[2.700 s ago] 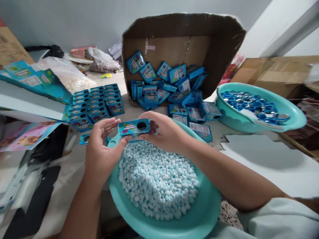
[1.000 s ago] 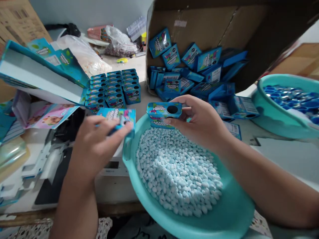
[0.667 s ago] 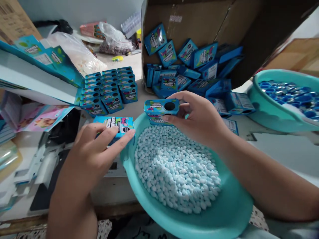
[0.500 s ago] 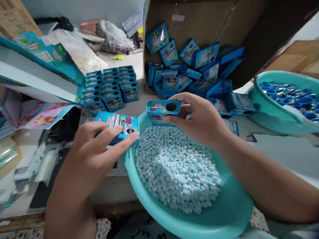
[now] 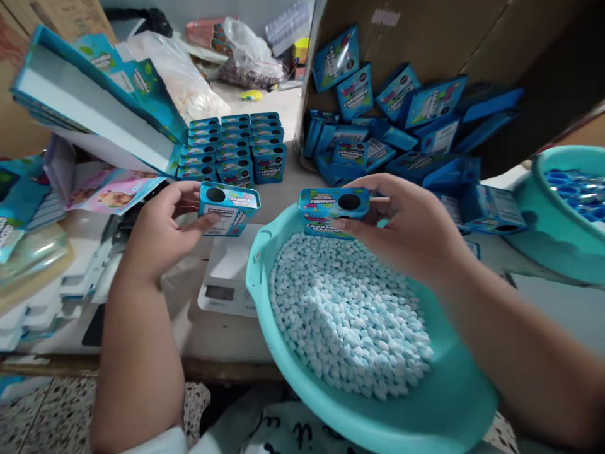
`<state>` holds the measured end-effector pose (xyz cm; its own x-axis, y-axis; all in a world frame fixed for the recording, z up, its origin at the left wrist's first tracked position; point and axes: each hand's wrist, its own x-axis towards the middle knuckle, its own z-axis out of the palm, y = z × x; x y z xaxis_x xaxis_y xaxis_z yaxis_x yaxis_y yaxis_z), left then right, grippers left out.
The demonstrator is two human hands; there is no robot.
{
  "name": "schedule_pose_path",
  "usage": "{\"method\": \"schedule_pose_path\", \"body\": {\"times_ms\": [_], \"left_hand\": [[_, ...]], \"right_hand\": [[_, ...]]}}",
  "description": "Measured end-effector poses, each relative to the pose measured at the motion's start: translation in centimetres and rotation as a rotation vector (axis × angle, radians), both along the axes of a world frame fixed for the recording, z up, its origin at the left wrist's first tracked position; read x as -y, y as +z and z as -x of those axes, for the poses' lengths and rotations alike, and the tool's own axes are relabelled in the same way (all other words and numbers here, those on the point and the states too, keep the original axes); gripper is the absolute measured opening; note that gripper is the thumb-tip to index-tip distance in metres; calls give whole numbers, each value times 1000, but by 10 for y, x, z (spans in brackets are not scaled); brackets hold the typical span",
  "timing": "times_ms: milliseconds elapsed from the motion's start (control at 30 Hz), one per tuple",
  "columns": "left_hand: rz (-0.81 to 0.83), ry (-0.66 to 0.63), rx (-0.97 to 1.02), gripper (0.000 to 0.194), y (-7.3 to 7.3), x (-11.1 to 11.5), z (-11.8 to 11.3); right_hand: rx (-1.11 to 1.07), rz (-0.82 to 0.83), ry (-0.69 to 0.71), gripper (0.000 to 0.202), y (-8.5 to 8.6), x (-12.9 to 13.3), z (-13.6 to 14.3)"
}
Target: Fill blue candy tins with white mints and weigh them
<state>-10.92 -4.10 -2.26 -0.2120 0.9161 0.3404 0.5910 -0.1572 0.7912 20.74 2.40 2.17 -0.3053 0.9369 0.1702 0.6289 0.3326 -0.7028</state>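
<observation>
Where the teal basin (image 5: 451, 394) comes nearest the body, pale blue candies (image 5: 350, 315) cover much of its bottom. Just beside it on the left, a white scale (image 5: 231, 258) rests on the bench (image 5: 198, 350). Above the basin's far side, the right hand (image 5: 413, 230) has its grip closed around one end of a blue box (image 5: 316, 208), thumb on the front, the dark round opening upward beside the fingers. Level with it, the left hand (image 5: 161, 233) pinches a second box (image 5: 234, 217) by its left end, slightly tilted, over the scale's far part; that grip spans only the box's thickness. Beyond stand rows of matching boxes (image 5: 236, 148); right of them, loose boxes (image 5: 354, 94) fill an open carton (image 5: 477, 31).
</observation>
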Motion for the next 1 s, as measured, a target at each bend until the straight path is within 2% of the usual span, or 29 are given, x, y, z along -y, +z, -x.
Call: {"method": "schedule_pose_path", "body": {"times_ms": [133, 200, 300, 400, 467, 600, 767, 1000], "left_hand": [[315, -138, 130, 49, -6, -6, 14], [381, -200, 138, 49, -7, -5, 15], [386, -228, 86, 68, -7, -2, 17], [367, -160, 36, 94, -6, 1, 21], [347, -130, 42, 101, -5, 2, 23], [346, -158, 47, 107, -2, 3, 24], [311, -154, 52, 104, -6, 2, 25], [345, -156, 34, 106, -11, 0, 27]], "right_hand": [[6, -7, -22, 42, -1, 0, 0], [-9, -13, -15, 39, -3, 0, 0], [-37, 0, 3, 35, -5, -1, -1], [-45, 15, -8, 40, -6, -2, 0], [-51, 23, -17, 42, -5, -1, 0], [-88, 14, -11, 40, -6, -1, 2], [-69, -9, 4, 36, -5, -1, 1], [-22, -4, -2, 44, -9, -3, -1]]}}
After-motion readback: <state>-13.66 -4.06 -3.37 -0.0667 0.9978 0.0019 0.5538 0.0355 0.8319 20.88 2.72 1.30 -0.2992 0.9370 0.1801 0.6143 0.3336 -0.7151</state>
